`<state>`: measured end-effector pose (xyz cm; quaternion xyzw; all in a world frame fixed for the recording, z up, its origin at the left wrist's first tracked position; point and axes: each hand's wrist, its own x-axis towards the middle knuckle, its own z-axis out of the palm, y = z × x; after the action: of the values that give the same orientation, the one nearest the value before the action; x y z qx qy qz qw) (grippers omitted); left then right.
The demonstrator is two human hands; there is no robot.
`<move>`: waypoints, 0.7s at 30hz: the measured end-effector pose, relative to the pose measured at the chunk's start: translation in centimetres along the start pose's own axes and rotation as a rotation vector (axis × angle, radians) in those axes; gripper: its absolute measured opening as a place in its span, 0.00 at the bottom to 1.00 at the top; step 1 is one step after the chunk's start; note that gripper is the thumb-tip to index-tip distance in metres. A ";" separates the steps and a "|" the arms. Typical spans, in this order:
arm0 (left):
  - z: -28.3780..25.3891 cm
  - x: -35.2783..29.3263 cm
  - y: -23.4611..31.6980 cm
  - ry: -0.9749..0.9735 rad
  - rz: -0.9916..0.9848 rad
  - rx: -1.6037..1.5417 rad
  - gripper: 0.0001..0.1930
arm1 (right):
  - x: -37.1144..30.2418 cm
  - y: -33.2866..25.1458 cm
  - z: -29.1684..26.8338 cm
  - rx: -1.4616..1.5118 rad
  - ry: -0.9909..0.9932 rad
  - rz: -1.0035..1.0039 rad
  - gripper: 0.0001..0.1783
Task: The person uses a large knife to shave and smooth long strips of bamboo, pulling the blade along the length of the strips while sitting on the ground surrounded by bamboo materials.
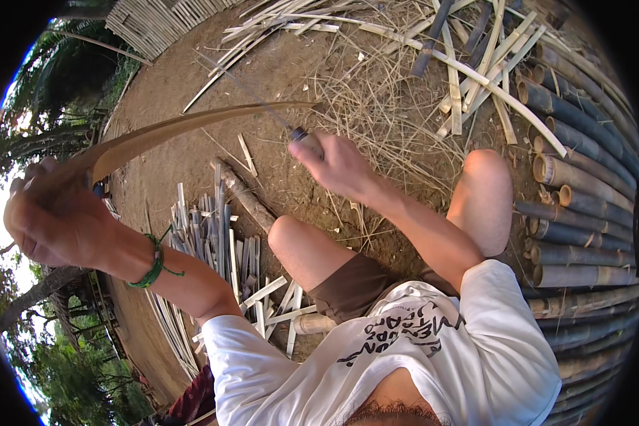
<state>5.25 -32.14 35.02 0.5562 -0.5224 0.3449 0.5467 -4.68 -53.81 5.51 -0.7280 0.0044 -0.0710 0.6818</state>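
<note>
At the far left, my raised left hand [57, 216] is closed around one end of a long, brown bamboo strip [163, 138]. The strip bows away from the hand and tapers toward the middle of the view, its tip a little above my right hand [337, 167]. That hand grips the handle of a long knife [302, 135], with a dark collar showing past the thumb. Its thin blade points up and to the left and is smeared by motion. The blade crosses the strip near its far end; whether they touch I cannot tell.
Split bamboo strips [238, 259] lie in a pile beside my left knee, near a short log [241, 192]. Shavings [376, 106] litter the dirt ahead, with more pale strips [476, 78] beyond. Whole bamboo poles [582, 174] are stacked along the right.
</note>
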 end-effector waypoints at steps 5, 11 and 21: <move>-3.2 0.4 0.6 -0.106 -0.020 -0.018 0.16 | -0.2 0.3 2.5 0.001 0.014 -0.213 0.27; 0.4 0.3 -0.8 -0.032 0.017 -0.124 0.19 | 4.7 18.8 -1.0 -0.023 0.062 0.523 0.29; -3.1 0.6 -0.3 0.153 -0.112 -0.184 0.17 | 4.0 10.9 1.9 0.023 -0.039 0.067 0.28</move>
<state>6.23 -29.26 36.01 0.5038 -0.4768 0.3059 0.6522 0.44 -53.09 -5.09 -0.7209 0.0147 -0.0342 0.6921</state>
